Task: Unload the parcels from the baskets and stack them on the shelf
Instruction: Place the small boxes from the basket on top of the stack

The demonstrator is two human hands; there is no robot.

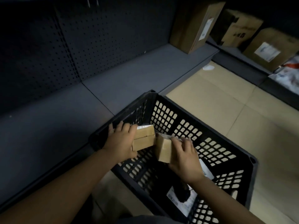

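Parcels are in both hands above the black basket [191, 126]: the left hand [120, 143] wraps round two flat cardboard boxes [144, 138] stacked one on the other, fingers over their far side and thumb under the near edge, and the right hand [184, 156] grips a third small box [164, 149] by its end, tilted, with its corner just beside the left pair. More parcels remain below, two pale mailer bags [181, 201] lying at the near end of the basket.

The likeliest trouble is the double load on the left. The two boxes seem to be held together only by the squeeze of one hand, so the upper one could slide off as they swing over the basket rim toward the shelf. The right-hand box, gripped at one end and canted, could twist out or knock the others, since they sit so near. The dim light may also make it hard to judge the shelf edge.

The grey shelf [68, 113] runs along the left, bare where it shows, backed by dark pegboard [90, 38]. Farther right stand larger cartons [195, 26] with labels, and a second shelf holds more boxes and printed bags. The floor [215, 94] is pale tile, and the basket stands on it beside the shelf front.
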